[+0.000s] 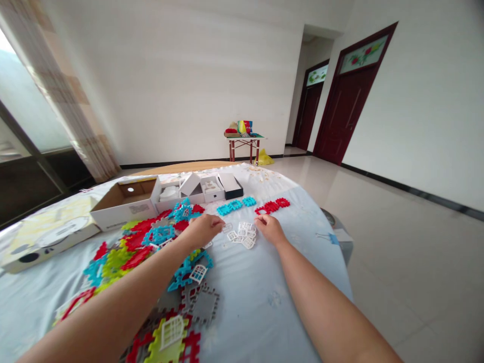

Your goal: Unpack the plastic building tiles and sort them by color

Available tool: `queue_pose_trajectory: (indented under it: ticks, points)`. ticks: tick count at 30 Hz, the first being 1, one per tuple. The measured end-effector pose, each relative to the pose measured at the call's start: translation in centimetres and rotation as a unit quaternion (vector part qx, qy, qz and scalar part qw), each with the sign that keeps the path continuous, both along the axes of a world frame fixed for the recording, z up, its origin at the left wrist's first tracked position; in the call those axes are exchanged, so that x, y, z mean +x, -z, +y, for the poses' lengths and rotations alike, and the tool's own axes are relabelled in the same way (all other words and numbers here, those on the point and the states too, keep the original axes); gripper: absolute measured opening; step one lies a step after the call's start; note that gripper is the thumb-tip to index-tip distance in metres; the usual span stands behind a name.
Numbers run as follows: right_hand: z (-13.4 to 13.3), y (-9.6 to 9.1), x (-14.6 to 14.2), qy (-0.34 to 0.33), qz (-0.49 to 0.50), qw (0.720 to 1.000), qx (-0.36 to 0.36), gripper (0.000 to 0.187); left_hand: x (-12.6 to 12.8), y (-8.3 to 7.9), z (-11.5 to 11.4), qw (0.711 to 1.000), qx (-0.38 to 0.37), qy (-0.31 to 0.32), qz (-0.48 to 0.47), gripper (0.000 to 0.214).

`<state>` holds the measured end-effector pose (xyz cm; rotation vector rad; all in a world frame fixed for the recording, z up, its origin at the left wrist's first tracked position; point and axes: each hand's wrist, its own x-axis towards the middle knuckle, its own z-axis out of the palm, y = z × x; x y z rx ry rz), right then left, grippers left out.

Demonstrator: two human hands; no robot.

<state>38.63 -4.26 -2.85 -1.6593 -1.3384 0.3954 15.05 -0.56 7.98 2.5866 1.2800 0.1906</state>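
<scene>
My left hand (204, 228) rests on the table with its fingers curled, at the edge of a heap of red, blue, green and grey interlocking plastic tiles (151, 242). My right hand (269, 227) lies closed just right of a small pile of white window-shaped pieces (242, 234), its fingertips touching the cloth near a row of red tiles (272, 205). A row of blue tiles (236, 205) lies beyond the white pile. Whether either hand pinches a piece is hidden by the fingers.
A light blue cloth (245, 302) covers the round table. An open cardboard box (126, 201), small white boxes (196, 190) and a black box (231, 185) stand at the far side. A flat printed box (45, 237) lies left. A small red-legged table (244, 141) stands by the far wall.
</scene>
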Motion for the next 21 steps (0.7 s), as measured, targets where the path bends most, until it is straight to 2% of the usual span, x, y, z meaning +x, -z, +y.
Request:
queue_pose_trajectory:
  ticks: [2, 4, 9, 14, 18, 21]
  points:
    - [-0.2, -0.2, 0.3, 0.011, -0.003, 1.0, -0.002, 0.021, 0.7, 0.1, -0.6, 0.998, -0.045, 0.018, -0.035, 0.04]
    - [-0.3, -0.3, 0.6, 0.026, -0.008, 1.0, -0.01, 0.021, 0.8, 0.1, -0.8, 0.997, -0.054, 0.012, -0.045, 0.045]
    - [-0.5, -0.2, 0.9, 0.035, -0.03, 0.999, -0.028, 0.019, -1.1, -0.2, 0.4, 0.999, -0.008, -0.031, 0.04, 0.035]
    - [-0.6, -0.1, 0.7, 0.03, -0.041, 0.998, -0.034, 0.019, -2.9, 0.9, 1.2, 0.993, 0.018, -0.052, 0.102, 0.032]
    - [-0.7, -0.1, 0.6, 0.032, -0.048, 0.997, -0.043, 0.019, -3.1, 2.1, 1.1, 0.989, 0.035, -0.041, 0.138, 0.035]
    - [-0.7, -0.2, 0.6, 0.034, -0.053, 0.997, -0.047, 0.019, -2.7, 2.3, 1.1, 0.985, 0.046, -0.038, 0.163, 0.032]
